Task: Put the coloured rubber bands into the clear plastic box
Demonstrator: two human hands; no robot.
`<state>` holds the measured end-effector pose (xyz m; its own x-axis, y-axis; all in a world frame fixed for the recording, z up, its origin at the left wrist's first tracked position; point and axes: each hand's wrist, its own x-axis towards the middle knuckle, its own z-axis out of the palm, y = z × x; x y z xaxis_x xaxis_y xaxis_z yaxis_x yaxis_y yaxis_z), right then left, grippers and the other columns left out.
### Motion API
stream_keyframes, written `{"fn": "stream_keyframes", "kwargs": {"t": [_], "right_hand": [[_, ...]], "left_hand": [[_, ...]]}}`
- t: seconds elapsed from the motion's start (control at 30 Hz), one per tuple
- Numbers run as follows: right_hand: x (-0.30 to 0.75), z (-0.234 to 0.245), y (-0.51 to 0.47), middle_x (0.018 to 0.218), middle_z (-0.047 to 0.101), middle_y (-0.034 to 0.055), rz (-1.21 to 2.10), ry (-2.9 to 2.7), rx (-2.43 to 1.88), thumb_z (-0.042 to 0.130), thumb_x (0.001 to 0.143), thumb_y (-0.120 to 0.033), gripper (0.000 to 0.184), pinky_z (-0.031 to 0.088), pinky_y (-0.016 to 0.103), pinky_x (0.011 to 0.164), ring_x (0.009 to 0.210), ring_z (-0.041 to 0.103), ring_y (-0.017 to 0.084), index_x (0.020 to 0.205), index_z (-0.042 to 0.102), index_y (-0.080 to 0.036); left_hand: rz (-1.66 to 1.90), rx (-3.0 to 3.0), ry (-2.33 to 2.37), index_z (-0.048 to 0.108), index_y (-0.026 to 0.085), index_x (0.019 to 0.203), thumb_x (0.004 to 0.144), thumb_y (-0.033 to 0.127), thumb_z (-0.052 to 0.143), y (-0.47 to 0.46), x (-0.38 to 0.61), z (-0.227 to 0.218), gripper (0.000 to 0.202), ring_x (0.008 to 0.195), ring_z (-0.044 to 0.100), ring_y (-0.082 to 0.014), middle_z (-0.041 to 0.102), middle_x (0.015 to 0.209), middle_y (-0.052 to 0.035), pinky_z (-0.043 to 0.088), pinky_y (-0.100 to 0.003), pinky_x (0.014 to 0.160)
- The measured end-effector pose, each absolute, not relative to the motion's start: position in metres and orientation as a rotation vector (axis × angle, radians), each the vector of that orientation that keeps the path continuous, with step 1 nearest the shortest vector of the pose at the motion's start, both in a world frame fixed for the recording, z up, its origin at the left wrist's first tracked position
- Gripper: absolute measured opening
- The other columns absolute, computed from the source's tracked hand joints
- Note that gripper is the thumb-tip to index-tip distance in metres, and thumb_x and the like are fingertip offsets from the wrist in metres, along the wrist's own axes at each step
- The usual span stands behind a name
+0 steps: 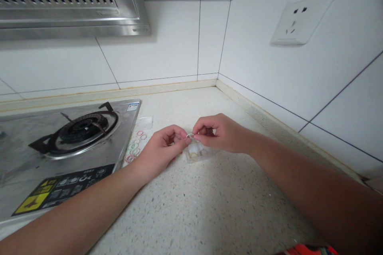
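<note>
Between my two hands is a small white ring (190,135) that looks like a hair tie. My left hand (167,143) pinches its left side, and my right hand (214,131) pinches its right side. Just below the fingertips, a clear plastic box (199,157) rests on the counter with a yellowish ring (193,154) inside. The hands partly cover the box. Left of my left hand, several thin coloured rings (134,149), red, green and pale, lie loose on the counter. Behind them sits a flat clear plastic piece (145,122), perhaps a lid.
A gas stove (68,135) with a black burner fills the left side, its edge close to the loose rings. Above it hangs a metal range hood (74,20). The speckled counter (191,211) meets tiled walls at a back corner. A wall socket (295,22) is at upper right.
</note>
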<state>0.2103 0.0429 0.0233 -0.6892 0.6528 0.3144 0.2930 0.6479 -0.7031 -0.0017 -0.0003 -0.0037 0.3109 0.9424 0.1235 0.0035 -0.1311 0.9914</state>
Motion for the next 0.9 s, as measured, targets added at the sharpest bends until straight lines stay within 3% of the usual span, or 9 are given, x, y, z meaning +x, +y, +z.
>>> {"fn": "stream_keyframes", "kwargs": {"t": [0.3,0.67,0.9], "right_hand": [[0.2102,0.0255,0.0414,0.063,0.055,-0.0039,0.831,-2.301,-0.758,0.059,0.092,-0.037,0.021,0.035,0.022,0.052,0.056,0.045,0.009,0.093,0.066,-0.018],[0.2114,0.0246,0.0416,0.061,0.053,-0.0058,0.853,-2.293,-0.747,0.057,0.094,-0.033,0.019,0.034,0.023,0.053,0.055,0.044,0.009,0.102,0.063,-0.018],[0.2118,0.0238,0.0430,0.061,0.052,-0.0065,0.839,-2.294,-0.739,0.056,0.094,-0.032,0.018,0.033,0.023,0.052,0.054,0.042,0.008,0.104,0.061,-0.018]], "left_hand": [[1.048,1.450,0.952,0.061,0.018,0.087,0.086,0.040,0.071,0.0026,-0.0047,-0.0079,0.024,0.046,0.039,-0.0051,0.047,0.058,0.0069,0.025,-0.019,0.042],[1.034,1.408,0.869,0.067,0.017,0.090,0.087,0.036,0.070,0.0019,-0.0045,-0.0063,0.020,0.057,0.050,-0.0081,0.059,0.068,0.0014,0.041,-0.019,0.050],[1.028,1.428,0.875,0.068,0.017,0.093,0.091,0.037,0.064,0.0013,-0.0039,-0.0054,0.021,0.061,0.052,-0.0091,0.059,0.068,0.0008,0.044,-0.019,0.052]]}}
